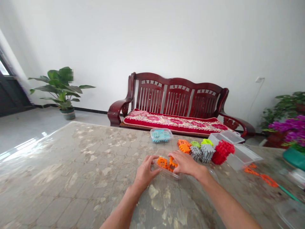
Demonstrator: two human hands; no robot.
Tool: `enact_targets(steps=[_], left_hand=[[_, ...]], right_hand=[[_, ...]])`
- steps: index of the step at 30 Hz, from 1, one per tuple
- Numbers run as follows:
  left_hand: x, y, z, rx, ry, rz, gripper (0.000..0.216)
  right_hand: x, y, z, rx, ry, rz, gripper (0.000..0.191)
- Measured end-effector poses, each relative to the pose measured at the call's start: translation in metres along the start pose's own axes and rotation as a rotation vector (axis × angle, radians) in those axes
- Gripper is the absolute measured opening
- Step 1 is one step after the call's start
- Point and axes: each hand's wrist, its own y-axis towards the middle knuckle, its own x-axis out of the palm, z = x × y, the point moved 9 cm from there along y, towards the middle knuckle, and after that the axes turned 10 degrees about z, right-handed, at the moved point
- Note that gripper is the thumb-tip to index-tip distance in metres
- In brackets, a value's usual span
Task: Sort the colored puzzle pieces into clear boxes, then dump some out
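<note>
A clear plastic container stands on the table in front of me, with orange notched blocks inside. My left hand grips the container's left side, thumb toward the near edge and fingers at the far one. My right hand reaches into the right part of the container, its fingers and thumb closed around an orange notched block. Just beyond the right hand lie more orange pieces, stacked grey pieces and a red stack.
A lidded container of light-blue pieces stands farther back. Clear boxes sit at the right, near an orange chain of pieces. Purple flowers stand at the right edge. Behind the patterned table is a wooden bench.
</note>
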Motion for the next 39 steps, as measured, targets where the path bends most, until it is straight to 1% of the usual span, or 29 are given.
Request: enact_targets(steps=[6,7,11,13,15,18,19,21,23,25,28,33,36,39], left_hand=[[-0.001,-0.001,0.001,0.001,0.002,-0.002,0.042],[-0.001,-0.001,0.001,-0.001,0.003,-0.003,0.042],[0.000,0.000,-0.002,-0.008,0.012,-0.006,0.042],[0.000,0.000,-0.002,-0.008,0.023,-0.009,0.041],[0.000,0.000,-0.003,-0.009,0.032,-0.010,0.040],[-0.001,0.000,-0.002,-0.011,0.030,-0.001,0.039],[-0.001,0.000,-0.001,-0.011,0.028,0.004,0.039],[-0.002,0.001,-0.001,-0.013,0.028,0.011,0.038],[-0.002,0.001,-0.001,-0.019,0.031,0.011,0.038],[-0.001,0.001,-0.002,-0.025,0.032,0.008,0.038],[0.000,0.001,-0.004,-0.025,0.029,0.004,0.038],[0.000,0.001,-0.004,-0.018,0.019,0.008,0.039],[0.000,0.001,-0.002,-0.025,0.020,0.005,0.039],[-0.001,0.001,0.000,-0.032,0.022,0.003,0.039]], right_hand=[[-0.001,-0.010,-0.002,-0.052,0.043,-0.048,0.057],[-0.001,-0.010,-0.002,-0.048,0.056,-0.057,0.053],[0.003,-0.011,-0.004,-0.028,0.106,-0.104,0.027],[0.000,-0.010,-0.001,-0.011,0.135,-0.071,0.023],[-0.012,-0.006,0.014,0.049,0.135,0.042,0.026],[-0.040,-0.004,0.051,0.185,0.026,0.258,0.037],[-0.047,-0.003,0.062,0.206,-0.017,0.295,0.043],[-0.050,-0.001,0.080,0.200,-0.059,0.279,0.060],[-0.044,0.003,0.094,0.181,-0.065,0.197,0.074],[-0.035,0.006,0.104,0.175,-0.072,0.112,0.080],[-0.025,0.010,0.112,0.171,-0.080,0.057,0.080],[-0.024,0.012,0.119,0.198,-0.080,0.099,0.075],[-0.034,0.011,0.117,0.213,-0.081,0.141,0.073],[-0.055,0.009,0.099,0.202,-0.062,0.240,0.066]])
